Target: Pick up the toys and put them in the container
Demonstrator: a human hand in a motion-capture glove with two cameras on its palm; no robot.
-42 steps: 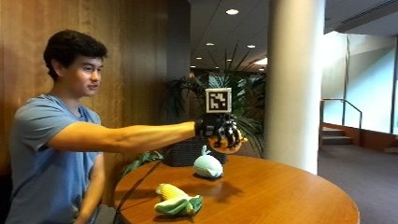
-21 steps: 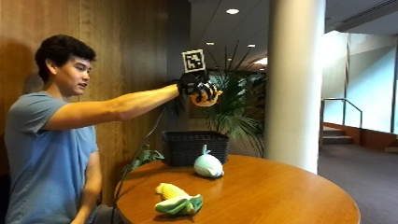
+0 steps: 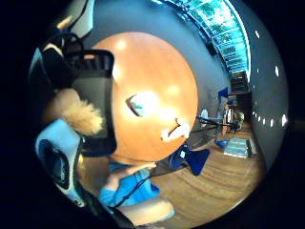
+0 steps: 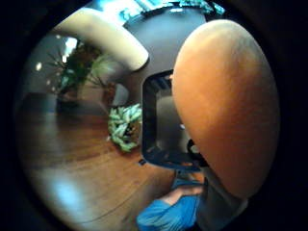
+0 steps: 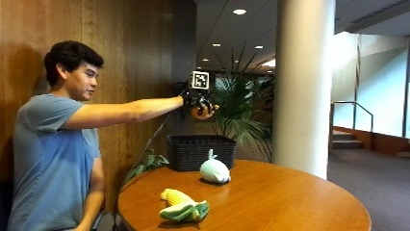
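Observation:
In the outside view my gloved right hand [image 5: 196, 101] is stretched out high above the black basket [image 5: 200, 152] and grips a round orange toy [image 5: 204, 112]. That orange toy [image 4: 226, 106] fills much of the thumb side palm view, with the basket's rim [image 4: 147, 120] below it. A fuzzy part of the orange toy [image 3: 80, 117] shows over the basket [image 3: 95, 59] in the little finger side view. On the round wooden table [image 5: 288, 202], a white toy [image 5: 214, 171] stands just in front of the basket. A yellow and green corn toy [image 5: 183, 206] lies near the table's front edge.
The basket stands at the table's far edge by a wood-panelled wall [image 5: 128, 48]. A potted plant [image 5: 240, 103] and a thick white column [image 5: 304, 86] stand behind the table. The white toy [image 3: 143, 102] and corn toy [image 3: 175, 130] lie well apart on the tabletop [image 3: 157, 62].
My right hand rose with the orange toy from basket height to high above the basket, then dipped slightly. The white toy and corn toy have not moved.

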